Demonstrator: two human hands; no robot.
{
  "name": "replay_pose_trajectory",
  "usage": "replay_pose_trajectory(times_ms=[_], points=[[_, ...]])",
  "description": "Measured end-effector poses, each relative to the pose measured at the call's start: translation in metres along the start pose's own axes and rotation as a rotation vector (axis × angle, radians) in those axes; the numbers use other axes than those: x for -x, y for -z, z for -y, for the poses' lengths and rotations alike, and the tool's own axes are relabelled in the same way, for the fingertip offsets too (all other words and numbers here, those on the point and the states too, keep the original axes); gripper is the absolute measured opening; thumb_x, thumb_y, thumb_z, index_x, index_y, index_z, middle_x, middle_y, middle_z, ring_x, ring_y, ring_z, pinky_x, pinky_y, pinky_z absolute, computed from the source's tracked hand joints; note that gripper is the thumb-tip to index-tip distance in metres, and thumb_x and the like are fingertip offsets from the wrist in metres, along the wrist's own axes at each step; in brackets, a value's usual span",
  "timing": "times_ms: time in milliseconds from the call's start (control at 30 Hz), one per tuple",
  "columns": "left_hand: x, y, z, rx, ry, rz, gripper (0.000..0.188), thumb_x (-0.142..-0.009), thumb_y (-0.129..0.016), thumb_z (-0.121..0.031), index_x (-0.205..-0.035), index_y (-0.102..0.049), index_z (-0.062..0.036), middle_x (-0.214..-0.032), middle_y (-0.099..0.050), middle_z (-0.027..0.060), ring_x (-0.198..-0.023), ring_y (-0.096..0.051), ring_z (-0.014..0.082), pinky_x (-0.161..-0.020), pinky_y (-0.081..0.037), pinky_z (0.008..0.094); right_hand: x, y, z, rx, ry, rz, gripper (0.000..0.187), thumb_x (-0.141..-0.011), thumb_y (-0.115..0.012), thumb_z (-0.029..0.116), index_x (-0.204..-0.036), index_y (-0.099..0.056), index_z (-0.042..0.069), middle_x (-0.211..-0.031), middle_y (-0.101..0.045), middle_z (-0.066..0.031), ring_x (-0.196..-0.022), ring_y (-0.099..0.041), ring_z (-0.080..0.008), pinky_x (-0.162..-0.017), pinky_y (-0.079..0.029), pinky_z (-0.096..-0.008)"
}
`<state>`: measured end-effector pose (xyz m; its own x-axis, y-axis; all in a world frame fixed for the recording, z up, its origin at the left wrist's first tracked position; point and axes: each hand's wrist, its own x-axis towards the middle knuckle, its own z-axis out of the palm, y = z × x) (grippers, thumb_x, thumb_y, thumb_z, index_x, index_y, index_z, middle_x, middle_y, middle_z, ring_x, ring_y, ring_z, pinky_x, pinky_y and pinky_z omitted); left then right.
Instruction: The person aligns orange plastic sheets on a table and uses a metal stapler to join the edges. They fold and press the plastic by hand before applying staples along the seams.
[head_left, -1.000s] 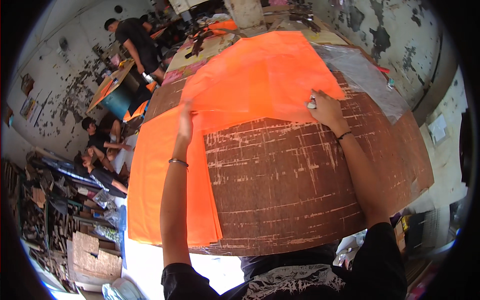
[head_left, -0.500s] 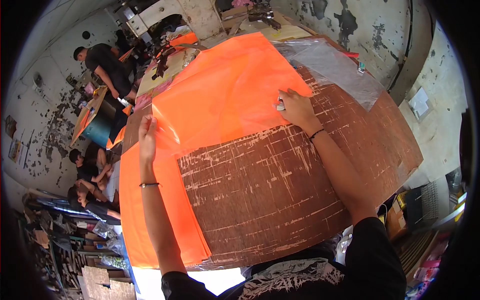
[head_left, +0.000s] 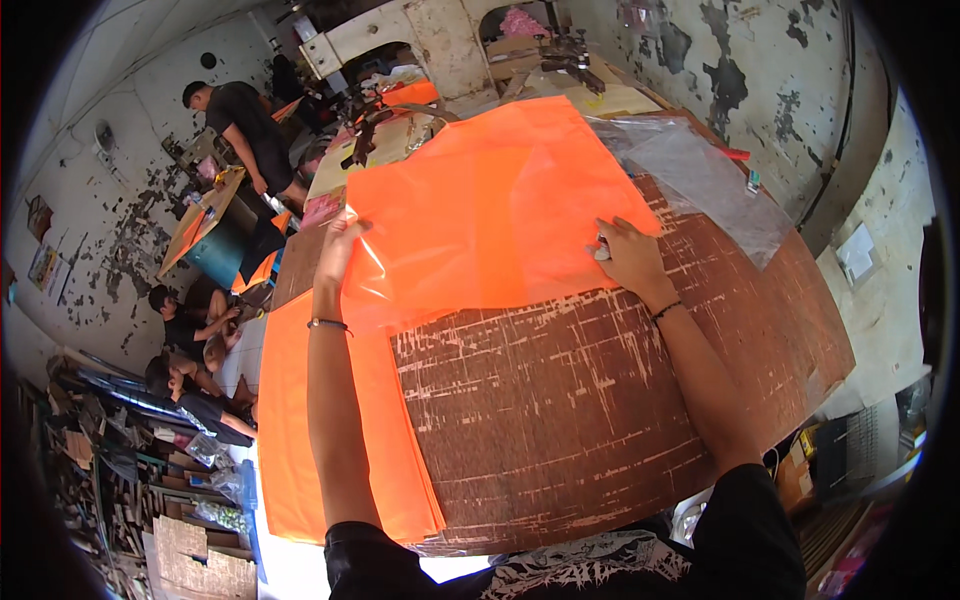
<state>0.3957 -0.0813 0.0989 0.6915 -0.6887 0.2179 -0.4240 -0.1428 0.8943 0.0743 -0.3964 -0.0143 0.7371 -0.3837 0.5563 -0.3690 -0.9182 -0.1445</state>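
A glossy orange plastic sheet lies across the far middle of the table, with an upper layer overlapping another. At its left edge, my left hand is closed in a pinch on the plastic. My right hand rests at the sheet's near right edge, fingers curled around a small pale object; most of it is hidden, so its kind cannot be told. Below my left forearm lies a stack of orange sheets along the table's left side, partly under the sheet in my hand.
The brown wooden table has a scored, worn top. Clear plastic film lies at the far right. Dark metal clamps and a pale machine frame stand behind. Leftward, one person stands and others sit low.
My left hand has moved farther forward with the sheet's left edge. The right hand stays at about the same spot on the sheet. The whole view has shifted a little.
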Motion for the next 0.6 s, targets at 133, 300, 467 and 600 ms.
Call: replay_pose_trajectory(times_ms=[133,300,467,600], points=[[0.009,0.003,-0.008,-0.117,-0.131,0.053,0.03,-0.083,-0.057,-0.01,-0.11,-0.064,-0.0016,-0.1,-0.066,0.0027,-0.092,-0.058,0.0116,-0.084,-0.045,0.028,-0.001,0.006,0.009,-0.014,-0.028,0.033,0.05,-0.085,-0.061,0.04,-0.121,-0.057,0.005,-0.106,-0.065,-0.0164,-0.109,-0.06,-0.0281,-0.079,-0.053,-0.0396],[-0.002,0.032,0.074,-0.251,0.369,-0.097,0.032,-0.079,-0.062,-0.014,-0.104,-0.058,0.0056,-0.094,-0.064,0.0132,-0.087,-0.06,0.0215,-0.078,-0.048,0.0331,-0.006,-0.001,0.022,-0.041,-0.01,-0.068,0.044,-0.085,-0.061,0.036,-0.113,-0.06,0.003,-0.097,-0.065,-0.0163,-0.1,-0.063,-0.029,-0.076,-0.054,-0.0398],[0.047,0.032,0.099,-0.604,0.0,-0.292,0.051,-0.076,-0.073,-0.016,-0.119,-0.05,-0.0019,-0.102,-0.055,0.0087,-0.086,-0.057,0.0202,-0.079,-0.048,0.0333,-0.009,0.003,0.03,-0.054,-0.086,-0.03,0.04,-0.085,-0.061,0.034,-0.11,-0.061,0.003,-0.09,-0.064,-0.0141,-0.091,-0.064,-0.0287,-0.071,-0.054,-0.0401],[0.176,0.036,0.013,-0.7,-0.218,0.378,0.065,-0.075,-0.076,-0.022,-0.128,-0.046,-0.0006,-0.128,-0.048,0.0171,-0.122,-0.044,0.0318,-0.105,-0.035,0.0403,-0.006,-0.002,0.02,-0.043,-0.122,-0.047,0.036,-0.086,-0.061,0.031,-0.108,-0.06,0.003,-0.087,-0.063,-0.012,-0.087,-0.064,-0.0296,-0.069,-0.054,-0.0415]])
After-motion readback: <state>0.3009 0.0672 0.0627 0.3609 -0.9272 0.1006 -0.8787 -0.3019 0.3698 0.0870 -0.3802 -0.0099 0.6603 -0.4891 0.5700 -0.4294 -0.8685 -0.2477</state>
